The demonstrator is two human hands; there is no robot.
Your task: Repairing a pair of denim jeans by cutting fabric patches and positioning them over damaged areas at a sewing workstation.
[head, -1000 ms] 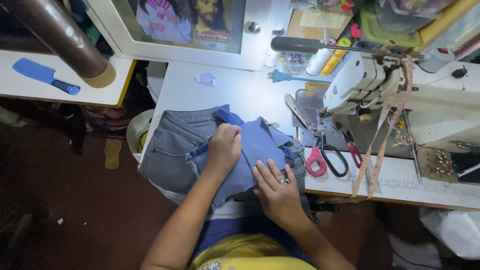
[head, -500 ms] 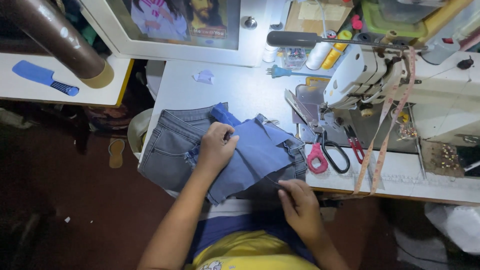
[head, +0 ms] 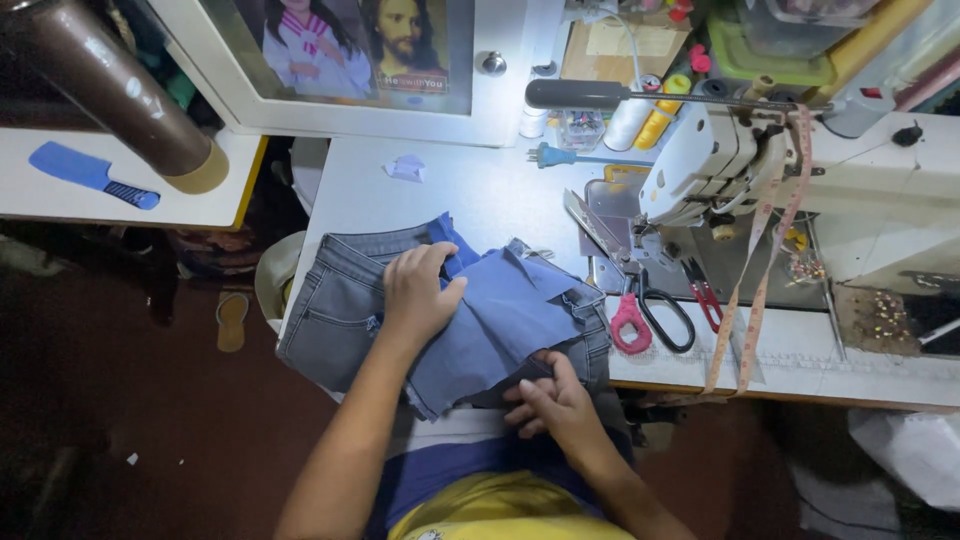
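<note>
Since a second ago the right hand (head: pixel 548 405) has slid off the top of the blue cloth piece (head: pixel 505 320) down to its near edge at about 5 o'clock, where the fingers now curl and pinch the hem; half a second ago it was already there, and it has barely shifted since. The left hand (head: pixel 418 293) has stayed pressed flat, palm down with fingers bent and close together, on the cloth's upper left part, its forearm running in from 6 o'clock. The blue cloth lies over grey jeans (head: pixel 335 305) on the white sewing table (head: pixel 470 190), at the middle of the view. At 3 o'clock from the cloth, pink-handled scissors (head: pixel 645 320) and small red snips (head: pixel 702 293) lie on the table beside the white sewing machine (head: pixel 720 160), from which a measuring tape (head: pixel 755 290) hangs. At 12 o'clock a framed picture (head: pixel 350 45) stands against the wall; at 1 o'clock are thread cones, one white (head: pixel 628 118), one yellow (head: pixel 662 118). A small white scrap (head: pixel 405 167) lies at 11 o'clock, and a blue comb (head: pixel 92 174) rests on a shelf at 9 o'clock.
</note>
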